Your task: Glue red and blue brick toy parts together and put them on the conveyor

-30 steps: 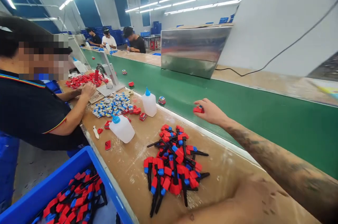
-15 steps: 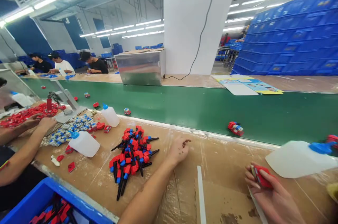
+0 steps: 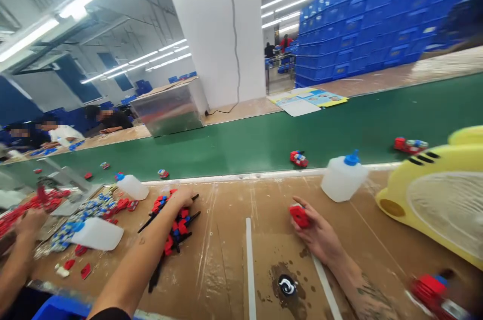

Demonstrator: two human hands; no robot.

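Observation:
My left hand (image 3: 183, 198) reaches over a pile of red, blue and black toy parts (image 3: 181, 227) at the left of the bench. Its fingers are mostly hidden behind the back of the hand, so I cannot make out whether they grip one. My right hand (image 3: 320, 234) holds a red plastic toy part (image 3: 299, 215) between thumb and fingers, just above the bench. Below it on the bench is a small dark round dish (image 3: 287, 286) with something white in it, ringed by wet spots.
A translucent bottle (image 3: 344, 179) and a yellow fan (image 3: 433, 199) stand on the right. Toy pieces (image 3: 299, 158) sit on the green conveyor belt (image 3: 241, 144). Another bottle (image 3: 100, 233) lies at left, near a co-worker's arms (image 3: 18, 244). A blurred red toy (image 3: 430, 290) is at lower right.
My left hand has moved from the bare bench onto the pile of parts. The view has turned right and tilted, bringing the fan and dish into sight. My right hand still holds the red part.

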